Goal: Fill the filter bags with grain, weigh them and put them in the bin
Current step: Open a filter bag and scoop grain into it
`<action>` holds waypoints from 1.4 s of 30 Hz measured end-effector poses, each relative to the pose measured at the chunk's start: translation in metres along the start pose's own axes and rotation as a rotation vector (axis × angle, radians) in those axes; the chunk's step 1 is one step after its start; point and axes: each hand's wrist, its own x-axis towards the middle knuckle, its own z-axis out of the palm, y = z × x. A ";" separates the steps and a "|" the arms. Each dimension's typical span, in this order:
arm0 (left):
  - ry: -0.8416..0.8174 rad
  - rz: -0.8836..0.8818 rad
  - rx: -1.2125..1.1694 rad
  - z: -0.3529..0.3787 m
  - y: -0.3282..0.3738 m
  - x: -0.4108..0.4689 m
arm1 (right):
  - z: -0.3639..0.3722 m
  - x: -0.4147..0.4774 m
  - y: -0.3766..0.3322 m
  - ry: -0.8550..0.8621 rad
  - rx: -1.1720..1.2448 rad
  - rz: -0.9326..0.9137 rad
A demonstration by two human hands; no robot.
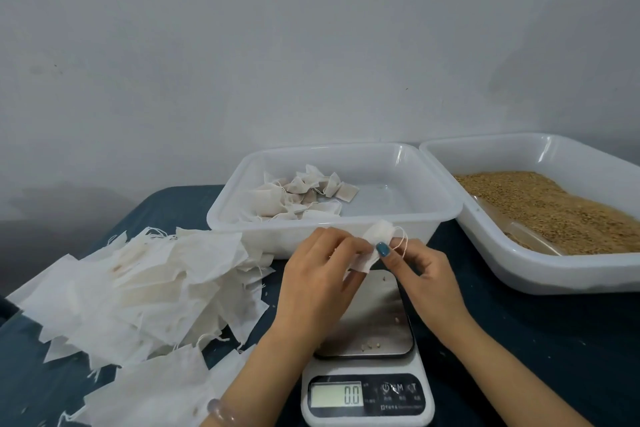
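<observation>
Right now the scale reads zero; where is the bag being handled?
Head view, centre: the small white filter bag, pinched between left hand and right hand above the white digital scale, before the white plastic bin.

A plain pale grey wall (pixel 311 45) stands behind the dark blue table (pixel 519 340).

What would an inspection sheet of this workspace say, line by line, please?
Surface: table covered with a dark blue cloth.
Job's things: filter bag held above the scale, which reads 0.0; bin with filled bags in its left part; tray of grain at the right; pile of empty bags at the left.
Clutter: stray grains lie on the scale.
Grippers: left hand and right hand both pinch the filter bag; its string loops beside the right thumb.
Cables: nothing seen.
Surroundings: plain grey wall behind.
</observation>
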 end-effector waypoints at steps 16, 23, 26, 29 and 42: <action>-0.085 -0.115 -0.157 0.001 0.009 -0.005 | -0.004 0.002 -0.007 -0.019 0.137 -0.002; -0.144 -0.222 -0.190 -0.002 0.010 -0.006 | -0.004 0.002 -0.009 -0.035 0.087 -0.009; -0.119 -0.254 -0.225 -0.001 0.011 -0.006 | -0.004 0.002 -0.009 -0.042 0.060 -0.020; -0.087 -0.294 -0.294 -0.001 0.010 -0.005 | -0.004 0.001 -0.010 -0.049 0.020 -0.047; -0.030 -0.406 -0.331 -0.001 0.006 -0.003 | -0.006 -0.003 -0.013 -0.061 -0.182 -0.145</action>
